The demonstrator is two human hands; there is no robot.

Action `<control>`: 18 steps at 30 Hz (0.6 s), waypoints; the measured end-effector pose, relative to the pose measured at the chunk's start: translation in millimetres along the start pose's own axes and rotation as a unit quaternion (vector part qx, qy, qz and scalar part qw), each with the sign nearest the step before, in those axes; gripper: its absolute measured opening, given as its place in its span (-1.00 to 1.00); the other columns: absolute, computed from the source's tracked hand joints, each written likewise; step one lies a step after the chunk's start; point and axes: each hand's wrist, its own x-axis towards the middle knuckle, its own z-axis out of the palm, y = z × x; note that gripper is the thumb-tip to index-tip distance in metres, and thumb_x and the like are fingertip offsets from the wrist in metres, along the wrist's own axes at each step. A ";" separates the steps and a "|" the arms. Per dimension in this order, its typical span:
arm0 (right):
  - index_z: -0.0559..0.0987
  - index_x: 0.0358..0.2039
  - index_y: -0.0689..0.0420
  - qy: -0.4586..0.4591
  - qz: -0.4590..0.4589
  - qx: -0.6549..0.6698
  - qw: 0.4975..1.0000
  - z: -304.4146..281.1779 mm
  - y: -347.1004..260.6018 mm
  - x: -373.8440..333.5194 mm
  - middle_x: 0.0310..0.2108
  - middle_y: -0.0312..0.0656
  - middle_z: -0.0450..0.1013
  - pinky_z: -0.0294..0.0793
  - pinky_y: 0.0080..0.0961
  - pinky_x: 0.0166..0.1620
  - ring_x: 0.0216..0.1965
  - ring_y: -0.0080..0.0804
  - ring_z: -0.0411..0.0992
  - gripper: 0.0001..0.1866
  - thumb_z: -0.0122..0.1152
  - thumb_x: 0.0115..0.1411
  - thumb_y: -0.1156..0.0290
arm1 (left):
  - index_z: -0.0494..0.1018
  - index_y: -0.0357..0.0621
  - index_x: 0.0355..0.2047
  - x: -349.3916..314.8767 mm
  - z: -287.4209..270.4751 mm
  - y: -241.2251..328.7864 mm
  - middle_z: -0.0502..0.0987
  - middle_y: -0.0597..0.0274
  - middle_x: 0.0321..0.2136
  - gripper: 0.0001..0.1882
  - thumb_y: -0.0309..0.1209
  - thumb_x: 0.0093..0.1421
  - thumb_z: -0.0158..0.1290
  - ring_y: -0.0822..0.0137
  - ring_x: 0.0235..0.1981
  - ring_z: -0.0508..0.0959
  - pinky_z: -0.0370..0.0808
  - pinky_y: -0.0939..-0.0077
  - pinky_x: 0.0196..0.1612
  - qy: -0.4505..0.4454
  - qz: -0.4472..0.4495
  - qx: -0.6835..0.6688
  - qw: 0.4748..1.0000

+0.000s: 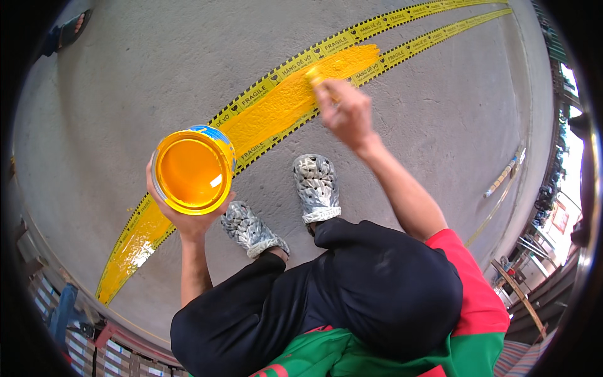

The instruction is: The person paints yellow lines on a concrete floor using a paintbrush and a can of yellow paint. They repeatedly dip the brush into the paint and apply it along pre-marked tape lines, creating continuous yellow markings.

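My left hand (200, 221) is wrapped round the underside and side of an open paint can (191, 171), its rim smeared yellow and a blue label on its side. Orange-yellow paint stands inside. My right hand (348, 116) grips a paintbrush, its yellow-coated head (313, 76) on the painted stripe; most of the handle is hidden in my fingers. Wet yellow paint (270, 113) covers the concrete between two lines of yellow-and-black printed tape (433, 39). The painted part ends a little beyond the brush, and bare concrete lies between the tapes further right.
Beneath me are my grey-and-white clogs (316, 185), close to the lower tape. Another person's sandalled foot (75, 28) stands at the far upper left. On the right lies a striped stick (502, 176). Pallet-like slats (113, 358) edge the lower left.
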 end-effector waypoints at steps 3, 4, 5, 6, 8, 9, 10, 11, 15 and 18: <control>0.67 -0.32 0.26 -0.054 0.141 0.210 0.966 25.8 -46.6 -25.8 -0.44 -0.06 0.63 0.58 -0.46 -0.44 -0.50 -0.35 0.60 -0.84 0.26 0.26 0.42 | -0.09 -0.12 0.40 1.2 -0.2 0.2 0.26 0.05 0.25 0.33 -0.11 -0.24 0.55 0.10 0.28 0.35 0.26 0.06 0.38 -0.004 0.008 0.005 1.000; 0.68 -0.32 0.26 -0.064 0.161 0.256 0.951 27.9 -50.3 -27.6 -0.48 -0.10 0.63 0.55 -0.52 -0.48 -0.53 -0.41 0.58 -0.84 0.26 0.27 0.41 | -0.09 -0.12 0.40 1.4 -0.2 -0.1 0.26 0.05 0.25 0.33 -0.12 -0.23 0.55 0.10 0.28 0.35 0.27 0.07 0.38 -0.004 0.015 -0.004 1.000; 0.69 -0.27 0.26 -0.064 0.190 0.222 0.954 24.3 -44.8 -25.1 -0.48 -0.12 0.64 0.53 -0.56 -0.48 -0.53 -0.46 0.58 -0.82 0.28 0.26 0.39 | -0.09 -0.12 0.40 0.9 -0.3 0.0 0.26 0.05 0.25 0.32 -0.12 -0.23 0.55 0.10 0.28 0.35 0.27 0.07 0.37 -0.003 0.009 -0.005 1.000; 0.69 -0.23 0.27 -0.066 0.193 0.204 0.957 18.5 -33.3 -17.6 -0.48 -0.14 0.65 0.52 -0.60 -0.48 -0.53 -0.50 0.58 -0.80 0.29 0.26 0.38 | -0.09 -0.12 0.40 0.4 -0.7 0.1 0.26 0.05 0.25 0.32 -0.12 -0.23 0.55 0.11 0.28 0.35 0.27 0.07 0.37 -0.002 0.007 -0.015 1.000; 0.70 -0.20 0.19 -0.058 0.230 0.094 0.967 -9.5 11.3 3.7 -0.50 -0.22 0.65 0.41 -0.66 -0.54 -0.55 -0.65 0.53 -0.76 0.24 0.30 0.29 | -0.08 -0.12 0.40 -0.7 -2.8 1.1 0.26 0.05 0.25 0.32 -0.13 -0.23 0.55 0.11 0.28 0.35 0.28 0.07 0.37 -0.001 0.001 -0.020 1.000; 0.71 -0.21 0.18 -0.007 0.235 0.033 0.972 -24.6 36.5 15.8 -0.51 -0.23 0.65 0.45 -0.62 -0.50 -0.54 -0.64 0.54 -0.76 0.22 0.31 0.29 | -0.08 -0.12 0.40 -1.4 -3.7 1.5 0.26 0.05 0.25 0.31 -0.13 -0.23 0.55 0.11 0.28 0.35 0.28 0.08 0.37 0.002 -0.003 -0.013 1.000; 0.70 -0.30 0.19 0.088 0.177 -0.002 0.980 -39.1 61.4 28.8 -0.59 -0.23 0.61 0.40 -0.56 -0.61 -0.65 -0.58 0.49 -0.74 0.24 0.31 0.25 | -0.07 -0.12 0.40 -2.2 -4.8 2.3 0.26 0.06 0.25 0.31 -0.13 -0.23 0.55 0.11 0.28 0.35 0.28 0.08 0.36 0.005 -0.003 -0.015 1.000; 0.69 -0.31 0.18 0.123 0.204 -0.094 0.967 -54.6 84.2 44.2 -0.57 -0.22 0.62 0.43 -0.57 -0.61 -0.65 -0.55 0.49 -0.74 0.22 0.32 0.24 | -0.07 -0.12 0.40 -2.5 -5.6 2.3 0.27 0.06 0.25 0.31 -0.13 -0.24 0.55 0.11 0.27 0.35 0.29 0.08 0.36 0.009 -0.005 -0.006 1.000; 0.69 -0.32 0.20 0.173 0.109 -0.177 0.963 -82.1 119.5 66.6 -0.57 -0.18 0.61 0.49 -0.49 -0.61 -0.69 -0.46 0.48 -0.73 0.20 0.34 0.26 | -0.06 -0.11 0.40 -2.8 -5.6 2.0 0.27 0.06 0.24 0.32 -0.13 -0.25 0.56 0.12 0.27 0.35 0.30 0.10 0.36 0.018 -0.007 -0.006 1.000; 0.66 -0.32 0.19 0.056 0.063 -0.141 0.986 -49.4 78.4 45.0 -0.47 -0.09 0.61 0.59 -0.34 -0.44 -0.52 -0.26 0.57 -0.86 0.22 0.26 0.40 | -0.05 -0.16 0.39 -2.9 -4.8 2.1 0.27 0.05 0.26 0.30 -0.16 -0.26 0.54 0.11 0.29 0.34 0.25 0.11 0.38 0.015 0.003 0.013 1.000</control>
